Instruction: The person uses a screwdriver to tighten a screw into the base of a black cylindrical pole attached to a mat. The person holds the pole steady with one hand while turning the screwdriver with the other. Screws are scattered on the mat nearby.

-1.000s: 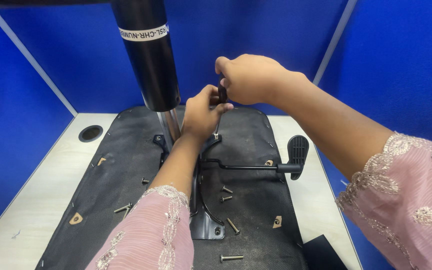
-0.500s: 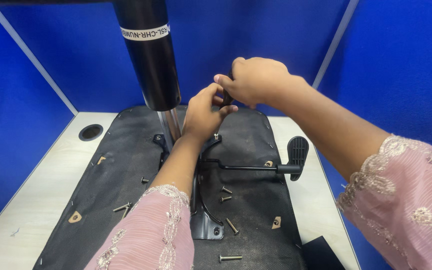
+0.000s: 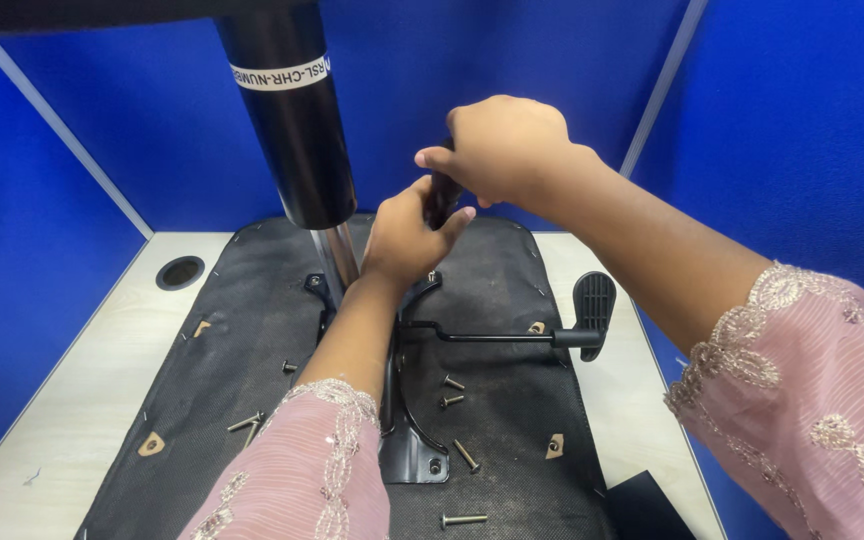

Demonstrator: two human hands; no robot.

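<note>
An upturned black chair seat [image 3: 252, 340] lies on the table, with a black metal mechanism plate [image 3: 412, 450] on its middle. A black column [image 3: 292, 130] with a shiny rod below it rises from the plate. My right hand [image 3: 507, 150] is closed over the top of a dark tool handle [image 3: 440, 205] above the plate's far end. My left hand [image 3: 407, 235] wraps the lower part of that handle from the left. The tool's tip is hidden behind my hands.
A thin lever with a black paddle [image 3: 590, 305] sticks out to the right of the plate. Several loose screws [image 3: 464, 455] lie on the seat. The pale table [image 3: 72, 400] has a round cable hole [image 3: 180, 271]. Blue partition walls stand close around.
My right hand has turned a little on the handle's top, with its fingers shifted. My left hand has stayed on the lower handle. The seat and screws have not moved.
</note>
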